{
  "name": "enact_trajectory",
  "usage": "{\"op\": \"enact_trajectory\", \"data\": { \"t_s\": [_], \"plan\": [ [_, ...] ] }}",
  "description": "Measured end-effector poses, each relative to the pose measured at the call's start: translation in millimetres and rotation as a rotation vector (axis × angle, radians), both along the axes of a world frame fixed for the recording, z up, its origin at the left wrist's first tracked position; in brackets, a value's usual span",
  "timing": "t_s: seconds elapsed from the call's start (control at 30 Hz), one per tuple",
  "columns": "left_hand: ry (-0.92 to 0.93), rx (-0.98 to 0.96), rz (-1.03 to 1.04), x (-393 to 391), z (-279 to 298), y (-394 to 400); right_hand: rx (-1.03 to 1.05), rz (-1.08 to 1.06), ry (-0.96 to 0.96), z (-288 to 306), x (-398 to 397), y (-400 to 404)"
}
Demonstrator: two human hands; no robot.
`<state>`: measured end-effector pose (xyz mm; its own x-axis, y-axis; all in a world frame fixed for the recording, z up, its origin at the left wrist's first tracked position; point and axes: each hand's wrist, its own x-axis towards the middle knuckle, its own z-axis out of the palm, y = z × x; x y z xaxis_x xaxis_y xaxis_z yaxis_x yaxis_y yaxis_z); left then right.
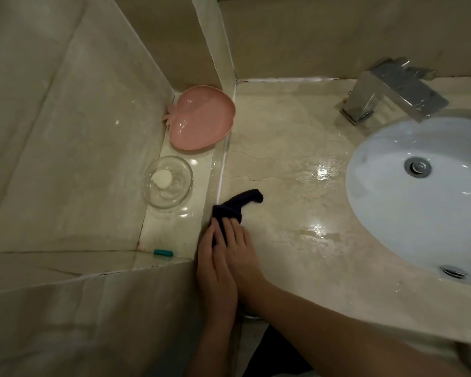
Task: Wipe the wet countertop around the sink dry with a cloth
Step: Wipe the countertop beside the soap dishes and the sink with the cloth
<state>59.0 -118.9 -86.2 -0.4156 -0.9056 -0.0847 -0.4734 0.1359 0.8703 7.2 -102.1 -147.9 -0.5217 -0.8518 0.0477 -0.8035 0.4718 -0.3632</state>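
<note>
A dark cloth [239,202] lies bunched on the beige stone countertop [283,148], at its left edge beside the raised ledge. My left hand [215,270] and my right hand [241,246] rest side by side on the near end of the cloth. Their fingers are straight and press it down, and a strip of cloth shows between them. The far end of the cloth sticks out to the right. Water glistens on the countertop between the cloth and the white sink [386,229], with shiny patches near the sink's rim [321,171] and closer to me [318,231].
A chrome faucet [392,91] stands behind the sink. On the tiled ledge at left sit a pink fruit-shaped dish [201,121], a glass bowl [174,197] holding a white soap, and a small teal object [163,252]. Tiled walls close in the left and back.
</note>
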Motion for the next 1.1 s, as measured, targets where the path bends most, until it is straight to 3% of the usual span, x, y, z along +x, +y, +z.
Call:
{"op": "enact_trajectory", "data": {
  "t_s": [0.17, 0.4, 0.57, 0.7, 0.9, 1.0, 1.1],
  "plan": [
    [0.029, -0.011, 0.096, -5, 4, 8, -0.005, 0.077, 0.032, 3, -8, 4],
    [-0.006, 0.025, 0.093, -6, 6, 8, -0.011, -0.003, -0.165, 5, -71, -33],
    [0.025, 0.176, 0.121, 6, 8, 13, 0.007, -0.257, -0.121, 17, -176, -50],
    [0.014, 0.225, 0.057, 24, 10, 18, 0.033, -0.398, -0.112, 21, -230, -11],
    [-0.018, 0.248, 0.066, 38, 4, 22, -0.206, -0.302, -0.359, 31, -142, 16],
    [-0.052, 0.252, -0.004, 35, -3, 20, -0.16, -0.095, -0.37, 30, -59, 13],
    [-0.07, 0.263, 0.004, 31, -10, 16, -0.07, -0.046, -0.296, 18, 1, 8]
  ]
}}
